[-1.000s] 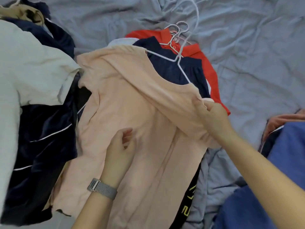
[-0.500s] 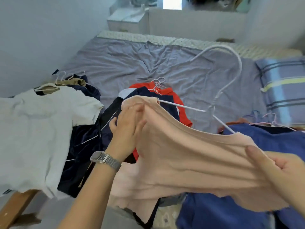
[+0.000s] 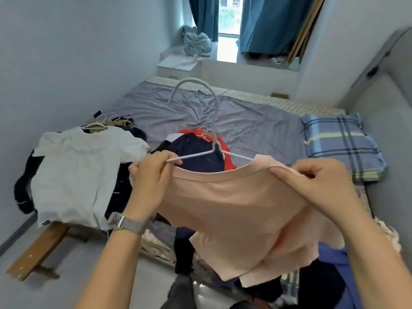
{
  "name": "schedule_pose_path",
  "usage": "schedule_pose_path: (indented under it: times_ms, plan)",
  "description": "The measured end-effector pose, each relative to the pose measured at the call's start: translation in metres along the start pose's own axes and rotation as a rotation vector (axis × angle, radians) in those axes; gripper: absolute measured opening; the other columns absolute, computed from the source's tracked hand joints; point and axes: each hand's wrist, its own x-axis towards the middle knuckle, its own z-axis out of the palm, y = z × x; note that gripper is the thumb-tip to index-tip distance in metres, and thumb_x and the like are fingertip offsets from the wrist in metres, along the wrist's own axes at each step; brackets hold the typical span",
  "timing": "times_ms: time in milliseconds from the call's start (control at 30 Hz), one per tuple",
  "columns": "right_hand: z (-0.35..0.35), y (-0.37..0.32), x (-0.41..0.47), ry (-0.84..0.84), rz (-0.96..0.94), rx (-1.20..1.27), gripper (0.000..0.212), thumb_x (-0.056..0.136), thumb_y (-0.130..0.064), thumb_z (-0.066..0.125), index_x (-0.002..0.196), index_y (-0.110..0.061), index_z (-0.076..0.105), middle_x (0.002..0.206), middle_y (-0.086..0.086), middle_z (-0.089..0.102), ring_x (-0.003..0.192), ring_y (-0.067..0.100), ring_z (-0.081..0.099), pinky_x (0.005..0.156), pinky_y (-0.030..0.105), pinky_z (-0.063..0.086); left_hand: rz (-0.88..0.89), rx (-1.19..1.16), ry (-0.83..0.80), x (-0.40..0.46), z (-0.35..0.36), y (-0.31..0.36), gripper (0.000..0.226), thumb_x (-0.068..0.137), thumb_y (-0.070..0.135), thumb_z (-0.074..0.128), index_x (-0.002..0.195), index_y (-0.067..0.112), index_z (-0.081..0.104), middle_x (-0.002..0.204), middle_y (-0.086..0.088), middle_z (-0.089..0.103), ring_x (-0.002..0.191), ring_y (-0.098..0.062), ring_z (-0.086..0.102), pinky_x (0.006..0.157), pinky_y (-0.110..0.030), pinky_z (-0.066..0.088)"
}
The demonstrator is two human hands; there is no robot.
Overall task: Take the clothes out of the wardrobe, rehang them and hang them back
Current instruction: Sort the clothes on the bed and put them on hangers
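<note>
I hold a peach T-shirt (image 3: 234, 210) up in the air over the bed's near edge. A white hanger (image 3: 213, 121) sticks out of its neck opening, hook upward. My left hand (image 3: 151, 177), with a metal watch at the wrist, grips the shirt's left shoulder and the hanger's left arm tip. My right hand (image 3: 312, 184) pinches the shirt's right shoulder, where the hanger's other arm goes under the fabric. A white T-shirt (image 3: 82, 172) on a hanger lies at the left of the bed on dark clothes. A navy garment (image 3: 196, 152) over a red garment (image 3: 225, 150) lies mid-bed.
The bed (image 3: 256, 126) has a grey-purple sheet and a plaid pillow (image 3: 341, 143) at the right by the padded headboard. Blue clothing (image 3: 334, 264) is piled below the shirt. A wooden plank (image 3: 38, 248) sticks out at lower left. A window with blue curtains is at the far end.
The peach shirt has been lifted off the bed pile and raised to face height. My left hand moved from the fabric to the shirt's left shoulder and hanger tip. The view tilted up.
</note>
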Motion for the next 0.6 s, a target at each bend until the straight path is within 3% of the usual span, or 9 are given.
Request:
schedule_pose_path:
  times_ms: [100, 167, 233, 300, 367, 467, 600]
  plan:
    - [0.026, -0.031, -0.011, 0.058, -0.007, -0.086, 0.055, 0.069, -0.070, 0.060, 0.056, -0.016, 0.056, 0.048, -0.002, 0.049, 0.053, 0.015, 0.049, 0.056, 0.035, 0.039, -0.182, -0.059, -0.099, -0.043, -0.041, -0.013, 0.022, 0.092, 0.019, 0.050, 0.077, 0.029, 0.063, 0.065, 0.016, 0.060, 0.067, 0.003, 0.053, 0.063, -0.016, 0.037]
    - [0.056, -0.056, -0.019, 0.062, -0.062, -0.053, 0.039, 0.072, -0.065, 0.066, 0.056, -0.030, 0.060, 0.055, -0.011, 0.057, 0.060, 0.009, 0.051, 0.060, 0.032, 0.040, -0.294, -0.186, -0.135, -0.072, -0.070, -0.025, 0.014, 0.083, 0.027, 0.059, 0.070, 0.023, 0.064, 0.055, 0.011, 0.052, 0.054, -0.001, 0.045, 0.053, -0.013, 0.032]
    - [0.090, -0.085, -0.028, 0.046, -0.105, 0.039, 0.024, 0.074, -0.058, 0.066, 0.055, -0.046, 0.057, 0.064, -0.026, 0.060, 0.069, 0.004, 0.051, 0.071, 0.032, 0.040, -0.366, -0.290, -0.137, -0.096, -0.104, -0.042, 0.022, 0.075, 0.039, 0.064, 0.067, 0.018, 0.064, 0.058, -0.003, 0.047, 0.056, -0.003, 0.039, 0.053, -0.013, 0.030]
    - [0.128, -0.117, -0.035, 0.000, -0.105, 0.164, 0.015, 0.075, -0.052, 0.070, 0.064, -0.048, 0.061, 0.079, -0.030, 0.064, 0.080, 0.006, 0.054, 0.084, 0.040, 0.043, -0.447, -0.314, -0.078, -0.115, -0.141, -0.064, 0.019, 0.083, 0.031, 0.069, 0.069, 0.019, 0.066, 0.062, -0.008, 0.050, 0.058, -0.004, 0.039, 0.054, -0.015, 0.031]
    - [0.165, -0.155, -0.036, -0.051, -0.122, 0.246, 0.010, 0.075, -0.052, 0.071, 0.068, -0.048, 0.065, 0.088, -0.035, 0.063, 0.085, 0.007, 0.056, 0.088, 0.043, 0.044, -0.515, -0.275, 0.033, -0.128, -0.180, -0.090, 0.018, 0.086, 0.026, 0.064, 0.069, 0.023, 0.069, 0.066, -0.006, 0.060, 0.056, -0.002, 0.042, 0.057, -0.017, 0.034]
    - [0.219, -0.217, -0.033, -0.105, -0.160, 0.329, 0.007, 0.073, -0.050, 0.072, 0.072, -0.052, 0.065, 0.085, -0.037, 0.063, 0.084, 0.006, 0.056, 0.089, 0.045, 0.044, -0.580, -0.207, 0.196, -0.139, -0.233, -0.129, 0.018, 0.087, 0.024, 0.063, 0.072, 0.023, 0.071, 0.064, 0.005, 0.064, 0.054, 0.001, 0.048, 0.057, -0.014, 0.036]
    - [0.271, -0.271, -0.032, -0.198, -0.166, 0.365, 0.008, 0.073, -0.048, 0.071, 0.068, -0.051, 0.065, 0.082, -0.030, 0.066, 0.089, 0.004, 0.055, 0.091, 0.038, 0.044, -0.619, -0.103, 0.364, -0.148, -0.281, -0.168, 0.014, 0.086, 0.026, 0.064, 0.073, 0.027, 0.070, 0.062, 0.016, 0.063, 0.058, 0.001, 0.051, 0.056, -0.011, 0.036]
